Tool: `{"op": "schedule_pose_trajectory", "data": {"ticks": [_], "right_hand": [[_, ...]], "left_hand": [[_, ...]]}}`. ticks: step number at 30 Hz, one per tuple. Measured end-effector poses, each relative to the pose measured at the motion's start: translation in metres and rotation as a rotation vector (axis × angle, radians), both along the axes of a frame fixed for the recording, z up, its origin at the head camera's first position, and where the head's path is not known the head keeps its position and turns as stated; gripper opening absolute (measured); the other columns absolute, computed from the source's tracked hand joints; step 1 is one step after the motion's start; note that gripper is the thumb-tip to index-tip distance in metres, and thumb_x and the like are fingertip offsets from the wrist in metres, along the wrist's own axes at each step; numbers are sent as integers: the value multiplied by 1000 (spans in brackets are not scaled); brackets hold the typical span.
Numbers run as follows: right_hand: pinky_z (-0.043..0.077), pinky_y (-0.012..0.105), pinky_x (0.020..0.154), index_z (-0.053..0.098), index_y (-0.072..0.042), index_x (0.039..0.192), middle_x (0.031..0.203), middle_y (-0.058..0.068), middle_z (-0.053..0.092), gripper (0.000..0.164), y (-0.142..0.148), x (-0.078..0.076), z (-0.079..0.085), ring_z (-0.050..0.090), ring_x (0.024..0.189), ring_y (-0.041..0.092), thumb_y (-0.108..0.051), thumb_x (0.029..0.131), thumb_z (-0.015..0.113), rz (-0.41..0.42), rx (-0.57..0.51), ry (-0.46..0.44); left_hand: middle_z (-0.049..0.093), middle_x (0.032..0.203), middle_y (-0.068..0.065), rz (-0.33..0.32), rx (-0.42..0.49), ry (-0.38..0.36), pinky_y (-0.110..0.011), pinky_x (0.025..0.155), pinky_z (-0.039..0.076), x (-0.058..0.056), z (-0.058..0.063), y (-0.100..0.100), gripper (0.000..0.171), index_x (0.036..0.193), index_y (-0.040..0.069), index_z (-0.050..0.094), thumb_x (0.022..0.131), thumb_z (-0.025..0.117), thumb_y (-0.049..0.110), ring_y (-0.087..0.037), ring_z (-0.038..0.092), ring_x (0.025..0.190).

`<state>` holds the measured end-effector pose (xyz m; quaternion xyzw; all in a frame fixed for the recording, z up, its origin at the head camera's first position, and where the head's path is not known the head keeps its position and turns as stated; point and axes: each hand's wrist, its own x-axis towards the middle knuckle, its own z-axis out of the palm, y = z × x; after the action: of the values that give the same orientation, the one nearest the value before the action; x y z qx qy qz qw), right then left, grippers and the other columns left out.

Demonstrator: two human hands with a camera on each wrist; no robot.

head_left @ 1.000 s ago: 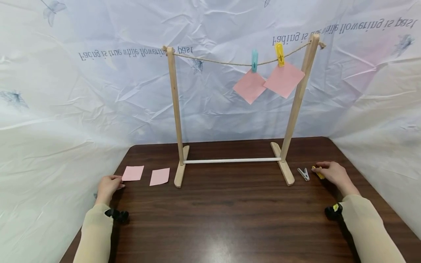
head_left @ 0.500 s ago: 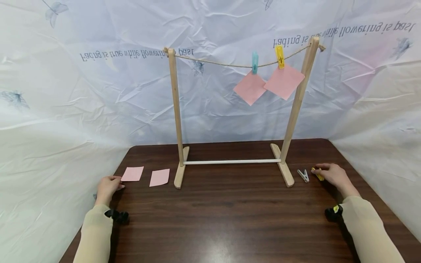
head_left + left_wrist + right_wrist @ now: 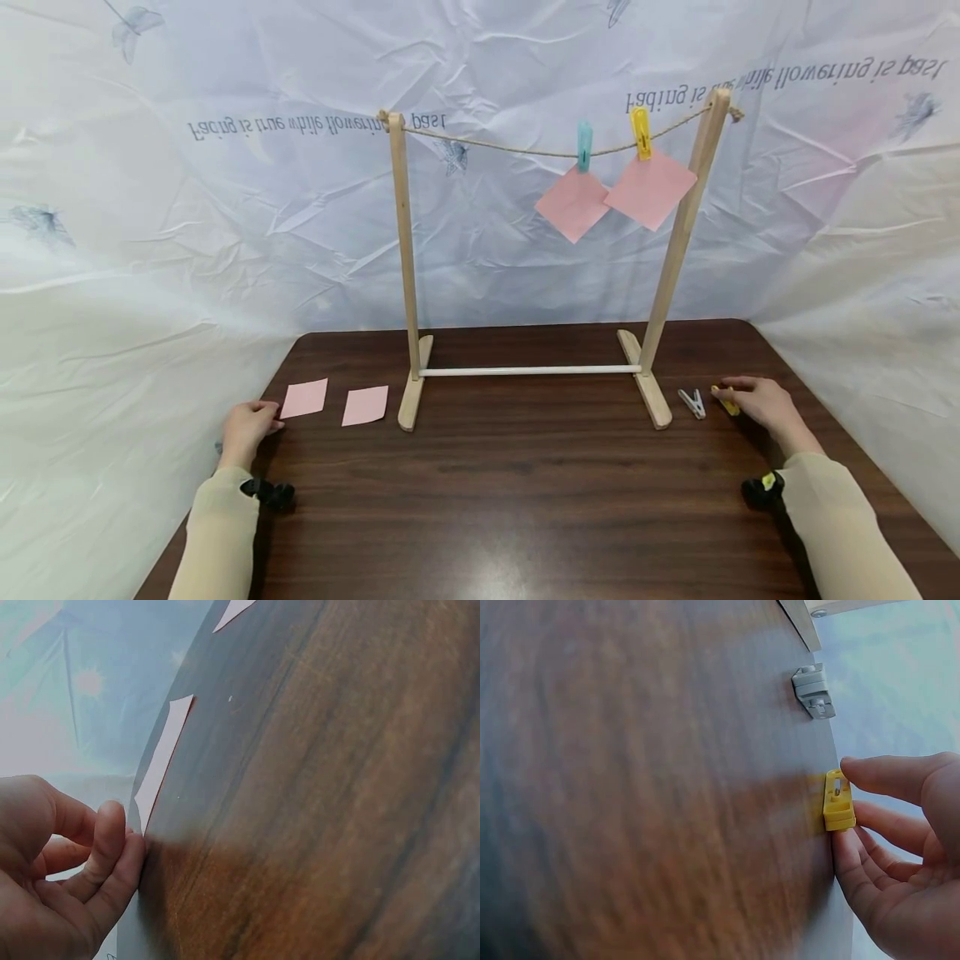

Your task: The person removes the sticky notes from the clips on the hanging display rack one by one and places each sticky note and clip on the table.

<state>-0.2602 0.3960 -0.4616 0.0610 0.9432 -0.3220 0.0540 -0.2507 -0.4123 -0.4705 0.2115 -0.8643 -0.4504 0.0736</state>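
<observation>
At the table's left side my left hand (image 3: 249, 431) has its curled fingertips at the near corner of a pink paper square (image 3: 304, 398). In the left wrist view that paper (image 3: 164, 761) lies almost edge-on, its corner at the fingertips. A second pink square (image 3: 365, 406) lies just to its right. On the right side, my right hand (image 3: 763, 408) pinches a yellow clothespin (image 3: 838, 801) between thumb and fingers, at the tabletop. A grey-white clothespin (image 3: 692, 403) lies to the left of it, touched by neither hand.
A wooden stand (image 3: 405, 250) with a white crossbar (image 3: 525, 371) stands at the back. From its sagging rope (image 3: 495, 149) hang two pink squares (image 3: 573, 204), under a blue clothespin (image 3: 584, 147) and a yellow one (image 3: 641, 133). A printed cloth (image 3: 247, 225) surrounds the table.
The paper at my left fingertips has turned slightly, its near edge now slanting. Both hands stay nearly in place. The whole head view has shifted a little downward.
</observation>
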Motion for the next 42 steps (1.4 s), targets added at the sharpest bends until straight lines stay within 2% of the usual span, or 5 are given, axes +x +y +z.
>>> {"op": "schedule_pose_trajectory", "data": {"ticks": [11, 15, 23, 32, 42], "right_hand": [[53, 58, 83, 41, 16, 143, 135, 43, 45, 67, 9, 2, 0, 57, 111, 52, -39, 106, 49, -61, -46, 85], [51, 61, 85, 36, 15, 146, 139, 43, 41, 70, 15, 8, 10, 55, 115, 53, -42, 106, 48, -81, -116, 104], [43, 69, 88, 33, 11, 150, 143, 44, 37, 75, 14, 18, 34, 50, 119, 58, -48, 105, 46, -63, -140, 159], [45, 67, 88, 37, 6, 151, 143, 41, 40, 72, -11, 24, 56, 54, 118, 56, -49, 105, 47, -13, -124, 199], [49, 60, 81, 44, 1, 149, 137, 36, 50, 69, -36, 23, 79, 60, 110, 51, -51, 104, 49, 38, -65, 296]], "left_hand": [[58, 115, -32, -22, 38, 16, -23, 61, 58, -2, 5, 2, 41, 129, -18, 54, 105, 43, 14, -8, 63, 63], [58, 121, -32, -51, 4, 12, -26, 64, 59, -7, 14, 11, 42, 131, -13, 55, 104, 44, 17, -14, 65, 70], [54, 127, -36, -261, 6, 35, -33, 68, 61, -18, 36, 44, 42, 137, -13, 49, 108, 42, 17, -25, 67, 80], [60, 126, -32, -404, -37, 76, -34, 70, 61, -35, 55, 88, 37, 136, -5, 56, 108, 46, 18, -38, 68, 91], [67, 118, -20, -554, -103, 113, -35, 73, 59, -46, 84, 150, 32, 131, 2, 62, 107, 52, 21, -22, 67, 80]]}}
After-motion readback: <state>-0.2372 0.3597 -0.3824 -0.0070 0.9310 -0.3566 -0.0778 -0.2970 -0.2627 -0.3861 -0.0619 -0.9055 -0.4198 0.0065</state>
